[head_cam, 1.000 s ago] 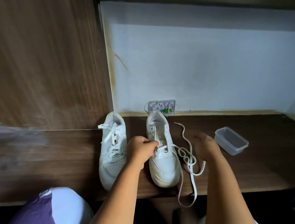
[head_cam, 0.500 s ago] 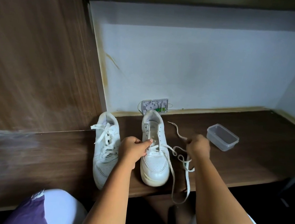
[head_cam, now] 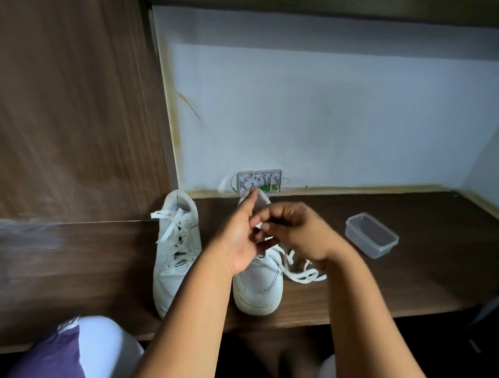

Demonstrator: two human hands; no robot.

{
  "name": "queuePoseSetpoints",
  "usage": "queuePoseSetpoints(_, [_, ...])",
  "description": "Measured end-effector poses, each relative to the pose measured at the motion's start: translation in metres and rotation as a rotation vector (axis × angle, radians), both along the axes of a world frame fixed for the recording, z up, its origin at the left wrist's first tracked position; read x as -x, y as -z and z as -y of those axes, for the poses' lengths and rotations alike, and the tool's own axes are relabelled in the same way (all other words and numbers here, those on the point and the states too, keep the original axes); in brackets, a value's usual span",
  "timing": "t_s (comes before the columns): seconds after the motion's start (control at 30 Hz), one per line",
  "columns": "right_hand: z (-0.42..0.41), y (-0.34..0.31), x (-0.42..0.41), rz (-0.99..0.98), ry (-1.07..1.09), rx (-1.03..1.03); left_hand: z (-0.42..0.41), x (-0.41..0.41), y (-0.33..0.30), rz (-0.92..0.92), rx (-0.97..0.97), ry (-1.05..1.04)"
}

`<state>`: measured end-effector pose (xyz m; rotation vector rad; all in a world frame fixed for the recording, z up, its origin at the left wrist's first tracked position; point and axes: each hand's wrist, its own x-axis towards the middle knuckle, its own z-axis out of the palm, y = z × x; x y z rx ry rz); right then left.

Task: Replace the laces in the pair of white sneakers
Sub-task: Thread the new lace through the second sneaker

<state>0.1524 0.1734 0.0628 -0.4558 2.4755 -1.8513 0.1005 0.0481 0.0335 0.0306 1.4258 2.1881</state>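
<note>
The right-hand sneaker (head_cam: 259, 281) of the 2 stood on the bench (head_cam: 420, 272) with its toe close to the front edge and its heel toward the back wall. Both hands met over its tongue: the left hand (head_cam: 236, 237) was half curled beside the eyelets, and the right hand (head_cam: 296, 229) had its fingertips pinched together, apparently on the end of the white lace (head_cam: 304, 272), though the grip itself was too small to make out surely. The rest of that lace lay in loose loops on the bench just to the right of the shoe.

The left-hand sneaker (head_cam: 174, 252) stood just beside it, toe reaching the front edge, laced up its length with loose ends at the top.

Judged from this, the task was early: 1 shoe looked partly unthreaded or partly rethreaded, I could not tell which, and the other was not yet touched. No separate lace was visible anywhere.

A clear plastic container (head_cam: 371, 235) sat empty well to the right, apart from the lace. A small wall outlet plate (head_cam: 260, 182) stood at the back edge behind the heel. The wood side panel (head_cam: 65, 87) closed in the left, so free room lay to the right; both toes sat near the front edge, where a hard tug could pull a shoe off.
</note>
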Motion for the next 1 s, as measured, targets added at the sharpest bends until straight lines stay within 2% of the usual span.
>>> queuePoseSetpoints(0.1, [0.003,0.009,0.008,-0.007,-0.036,-0.142,0.005,-0.001,0.001,0.007,-0.006,-0.098])
queuePoseSetpoints(0.17, [-0.007,0.013,0.01,-0.001,0.006,-0.249,0.012,-0.002,-0.003,0.05,-0.122,-0.202])
queuePoseSetpoints(0.27, [-0.031,0.02,0.012,0.069,0.177,-0.384,0.032,0.012,-0.007,0.145,-0.347,-0.348])
queuePoseSetpoints(0.33, [-0.044,0.024,0.012,0.126,0.198,-0.379,0.041,0.019,-0.008,0.106,-0.346,-0.37])
queuePoseSetpoints(0.37, [-0.045,0.027,0.013,0.135,0.201,-0.327,0.039,0.018,-0.008,0.047,-0.272,-0.38])
queuePoseSetpoints(0.43, [-0.036,0.03,0.018,0.066,0.251,-0.159,0.028,0.008,-0.007,-0.128,-0.001,-0.348])
queuePoseSetpoints(0.5, [-0.016,0.029,0.024,-0.014,0.26,0.09,0.011,-0.006,-0.005,-0.248,0.189,-0.227])
queuePoseSetpoints(0.57, [0.005,0.027,0.025,-0.026,0.219,0.229,-0.004,-0.009,0.009,-0.349,0.417,-0.127])
queuePoseSetpoints(0.63, [0.013,0.027,0.022,-0.047,0.198,0.106,-0.008,-0.005,0.022,-0.406,0.711,-0.124])
queuePoseSetpoints(0.7, [0.012,0.029,0.023,-0.1,0.208,-0.076,-0.006,0.0,0.031,-0.362,0.848,-0.099])
queuePoseSetpoints(0.8, [0.008,0.032,0.026,-0.127,0.221,-0.19,-0.007,-0.006,0.035,-0.387,0.898,0.023])
queuePoseSetpoints(0.87, [0.007,0.032,0.03,-0.141,0.413,-0.117,-0.005,-0.011,0.025,-0.405,0.827,0.092])
queuePoseSetpoints(0.93, [0.0,0.033,0.033,-0.075,0.565,0.14,0.004,-0.004,0.021,-0.392,0.691,0.015])
queuePoseSetpoints(0.97, [-0.006,0.033,0.033,-0.051,0.593,0.144,0.011,0.002,0.021,-0.366,0.647,-0.059])
queuePoseSetpoints(1.0, [-0.012,0.036,0.033,-0.042,0.581,-0.004,0.019,0.009,0.025,-0.328,0.63,-0.138])
